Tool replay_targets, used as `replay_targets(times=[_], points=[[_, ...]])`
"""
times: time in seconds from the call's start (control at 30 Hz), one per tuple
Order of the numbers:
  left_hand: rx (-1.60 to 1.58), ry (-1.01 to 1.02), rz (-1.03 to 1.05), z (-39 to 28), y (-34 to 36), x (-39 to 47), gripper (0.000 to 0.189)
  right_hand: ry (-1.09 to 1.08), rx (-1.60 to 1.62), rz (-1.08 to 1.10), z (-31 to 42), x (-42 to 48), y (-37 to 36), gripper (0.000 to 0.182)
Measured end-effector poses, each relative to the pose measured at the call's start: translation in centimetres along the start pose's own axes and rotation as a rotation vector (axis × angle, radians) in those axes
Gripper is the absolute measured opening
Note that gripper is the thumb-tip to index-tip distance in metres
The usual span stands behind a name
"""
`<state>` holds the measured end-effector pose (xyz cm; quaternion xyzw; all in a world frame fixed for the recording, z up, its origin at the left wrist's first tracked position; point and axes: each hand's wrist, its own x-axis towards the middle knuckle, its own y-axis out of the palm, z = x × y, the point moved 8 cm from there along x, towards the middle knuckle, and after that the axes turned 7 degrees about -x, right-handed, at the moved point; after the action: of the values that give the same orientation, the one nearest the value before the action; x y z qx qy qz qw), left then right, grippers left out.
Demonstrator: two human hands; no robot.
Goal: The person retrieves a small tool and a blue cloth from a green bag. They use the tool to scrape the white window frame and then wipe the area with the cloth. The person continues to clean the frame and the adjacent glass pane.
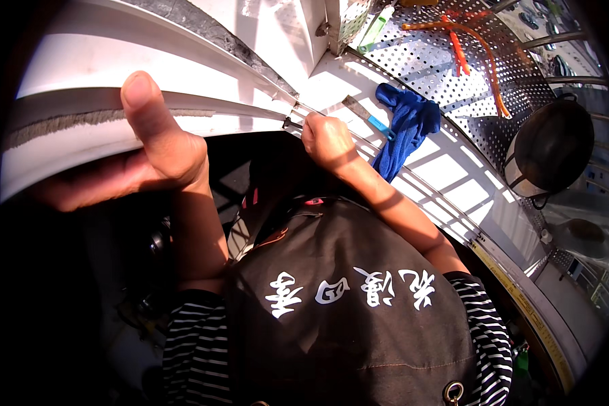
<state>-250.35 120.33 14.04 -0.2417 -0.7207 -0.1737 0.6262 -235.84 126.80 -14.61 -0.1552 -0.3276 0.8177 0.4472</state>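
Note:
My left hand (167,147) holds the edge of a white window frame (96,61), thumb across its face and fingers under the edge. A grey brush-pile weather strip (66,124) runs along the frame beside the thumb. Over the sill track (365,139), at the frame's lower corner, my right hand (330,141) is closed. A thin dark rod (295,125) shows between this fist and the corner; the hand hides the rest of it. Close to the right hand lie a blue-handled scraper or knife (373,119) and a crumpled blue cloth (408,129) on the white sill (441,175).
Beyond the sill is a perforated metal shelf (426,56) with orange tubing (487,51), a green-and-white tube (378,30) and a dark pan (555,147). Metal bars (563,80) enclose it. A yellow measuring strip (512,299) runs along the near right edge. My dark apron (350,335) bears writing.

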Motion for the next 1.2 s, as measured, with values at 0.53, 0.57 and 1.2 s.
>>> replay_targets(times=[0.53, 0.57, 1.2], points=[[0.028, -0.069, 0.017, 0.1, -0.1, -0.3, 0.088, 0.262, 0.259, -0.186, -1.8, -4.5, -7.7, 0.009], [0.055, -0.064, 0.033, 0.1, -0.2, -0.3, 0.088, 0.364, 0.327, -0.285, -2.6, -4.6, -8.5, 0.007], [0.075, -0.065, 0.003, -0.4, 0.4, -0.1, 0.087, -0.067, -0.226, 0.085, -1.0, -4.6, -1.4, 0.017]])
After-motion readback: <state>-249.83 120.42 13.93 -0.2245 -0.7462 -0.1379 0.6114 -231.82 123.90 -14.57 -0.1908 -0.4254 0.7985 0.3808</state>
